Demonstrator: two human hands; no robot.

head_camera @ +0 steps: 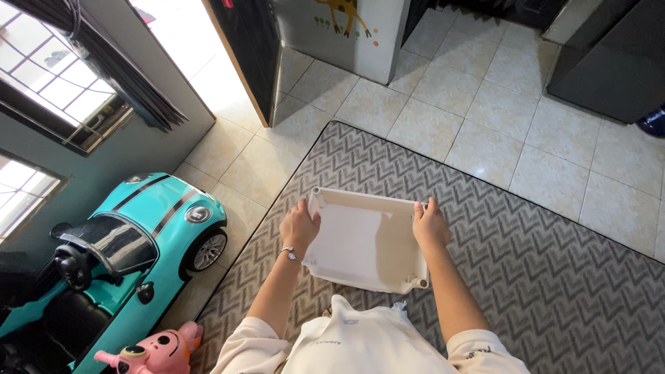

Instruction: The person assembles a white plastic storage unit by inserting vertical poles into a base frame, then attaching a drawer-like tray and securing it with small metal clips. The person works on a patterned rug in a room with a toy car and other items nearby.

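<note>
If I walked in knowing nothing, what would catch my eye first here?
Probably the white plastic tray, held above the grey zigzag rug by the left hand and right hand, one on each side edge. Next, the turquoise ride-on toy car parked on the tiled floor at the left, with a pink toy just below it by the rug's corner.

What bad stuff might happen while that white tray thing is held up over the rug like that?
1. The white tray is held only at its two side edges by the left hand and right hand, so it might slip and drop onto the grey zigzag rug.
2. It hides the floor right below it, so a step forward could perhaps catch the rug's edge.
3. The turquoise toy car and pink toy sit close on the left, where a sideways step could bump them.
</note>
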